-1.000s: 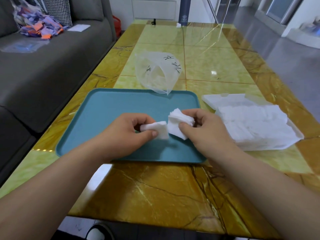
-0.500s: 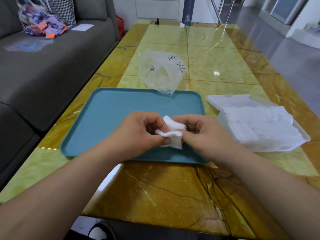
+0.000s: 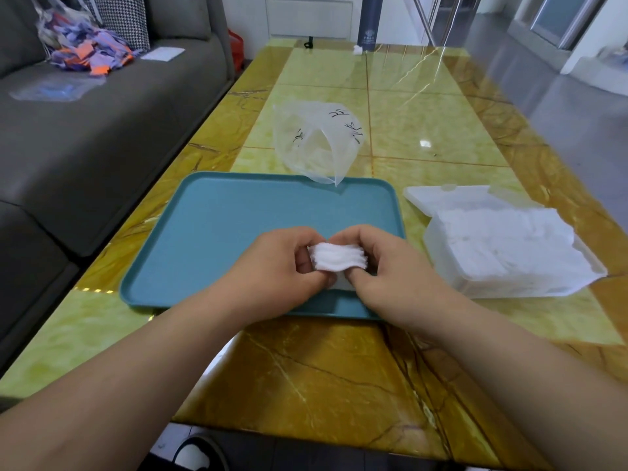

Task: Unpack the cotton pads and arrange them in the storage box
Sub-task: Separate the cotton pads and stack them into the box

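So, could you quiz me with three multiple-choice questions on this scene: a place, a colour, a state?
1. Where is the storage box? A on the sofa; B on the table, right of the tray; C on the tray.
2. What colour is the tray? A red; B white; C teal.
3. What are the hands doing? A both gripping one stack of cotton pads; B lying flat; C lifting a bag.
B: it stands beside the tray's right edge. C: its bare surface is teal. A: left hand and right hand pinch the stack together.
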Demonstrator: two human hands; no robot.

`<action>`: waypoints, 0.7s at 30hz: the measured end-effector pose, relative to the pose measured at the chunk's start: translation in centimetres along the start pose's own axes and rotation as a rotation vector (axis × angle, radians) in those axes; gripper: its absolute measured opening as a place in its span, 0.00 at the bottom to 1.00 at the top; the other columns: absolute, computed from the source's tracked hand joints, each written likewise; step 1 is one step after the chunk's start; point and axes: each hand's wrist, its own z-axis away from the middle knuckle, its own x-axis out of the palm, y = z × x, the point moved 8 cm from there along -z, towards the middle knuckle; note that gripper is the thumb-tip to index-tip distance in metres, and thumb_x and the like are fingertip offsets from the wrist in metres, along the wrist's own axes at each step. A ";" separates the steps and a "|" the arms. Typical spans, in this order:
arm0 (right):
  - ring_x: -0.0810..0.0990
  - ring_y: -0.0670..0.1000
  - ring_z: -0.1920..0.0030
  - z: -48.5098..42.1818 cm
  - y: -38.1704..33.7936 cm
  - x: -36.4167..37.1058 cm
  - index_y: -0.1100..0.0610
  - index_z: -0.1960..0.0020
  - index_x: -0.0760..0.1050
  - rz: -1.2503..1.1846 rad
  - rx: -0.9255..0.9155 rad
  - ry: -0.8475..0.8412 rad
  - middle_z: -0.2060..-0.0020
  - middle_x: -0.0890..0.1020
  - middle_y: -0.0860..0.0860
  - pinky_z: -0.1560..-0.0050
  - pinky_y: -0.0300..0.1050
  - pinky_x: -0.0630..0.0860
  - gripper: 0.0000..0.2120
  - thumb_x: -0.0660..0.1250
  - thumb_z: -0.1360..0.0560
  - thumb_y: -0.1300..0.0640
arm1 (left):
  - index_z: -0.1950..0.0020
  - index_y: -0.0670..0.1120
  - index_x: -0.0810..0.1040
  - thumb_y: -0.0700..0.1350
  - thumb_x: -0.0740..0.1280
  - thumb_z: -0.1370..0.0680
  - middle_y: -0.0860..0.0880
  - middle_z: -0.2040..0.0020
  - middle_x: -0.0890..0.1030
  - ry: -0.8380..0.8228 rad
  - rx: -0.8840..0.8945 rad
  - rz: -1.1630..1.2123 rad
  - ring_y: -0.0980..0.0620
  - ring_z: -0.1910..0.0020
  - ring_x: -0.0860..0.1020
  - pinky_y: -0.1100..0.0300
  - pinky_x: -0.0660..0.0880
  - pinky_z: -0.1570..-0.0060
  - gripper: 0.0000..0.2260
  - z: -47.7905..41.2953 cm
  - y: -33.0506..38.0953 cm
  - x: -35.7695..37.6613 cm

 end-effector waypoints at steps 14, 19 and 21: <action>0.81 0.41 0.43 1.3 -1.4 -3.8 0.48 0.28 0.73 -0.223 0.030 0.189 0.39 0.81 0.46 0.47 0.25 0.76 0.26 0.68 0.23 0.65 | 0.50 0.52 0.81 0.51 0.77 0.25 0.50 0.58 0.82 0.136 0.022 0.201 0.56 0.66 0.75 0.63 0.71 0.65 0.08 0.1 3.7 -0.7; 0.86 0.47 0.47 3.0 -0.1 -8.9 0.53 0.37 0.81 -0.421 0.045 0.185 0.48 0.87 0.48 0.43 0.45 0.82 0.20 0.74 0.27 0.64 | 0.47 0.52 0.83 0.49 0.78 0.25 0.46 0.53 0.86 0.077 0.016 0.457 0.45 0.57 0.82 0.53 0.78 0.56 0.09 -0.4 7.6 0.7; 0.86 0.49 0.47 4.1 0.4 -10.9 0.54 0.42 0.84 -0.449 0.040 0.146 0.50 0.88 0.50 0.43 0.47 0.82 0.14 0.75 0.26 0.63 | 0.47 0.48 0.83 0.42 0.76 0.24 0.47 0.57 0.87 0.027 0.036 0.564 0.50 0.62 0.82 0.63 0.75 0.64 0.07 -1.0 9.8 1.9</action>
